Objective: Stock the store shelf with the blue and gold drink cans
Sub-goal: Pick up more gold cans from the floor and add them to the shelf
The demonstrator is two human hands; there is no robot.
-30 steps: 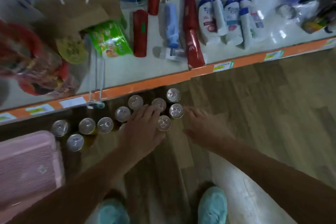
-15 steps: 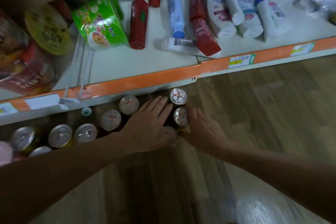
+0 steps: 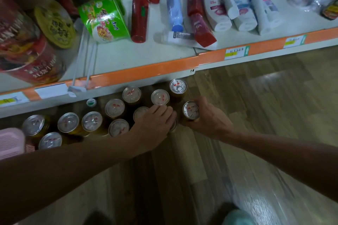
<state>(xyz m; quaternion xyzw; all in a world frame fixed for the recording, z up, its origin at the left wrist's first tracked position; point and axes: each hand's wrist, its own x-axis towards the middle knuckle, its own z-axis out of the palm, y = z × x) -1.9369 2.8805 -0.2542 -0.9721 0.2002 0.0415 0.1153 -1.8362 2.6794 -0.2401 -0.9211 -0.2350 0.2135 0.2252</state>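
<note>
Right hand (image 3: 210,120) has its fingers wrapped round a silver-topped can (image 3: 190,110) at the right end of the drink cans (image 3: 114,108), which stand upright low down beneath the orange-edged shelf (image 3: 146,73). The can is tucked against the palm. Left hand (image 3: 153,126) sits just beside it, fingers (image 3: 162,110) curled down over a second can (image 3: 173,125) whose rim only peeks out by the palm, and I cannot tell whether they actually grip it.
</note>
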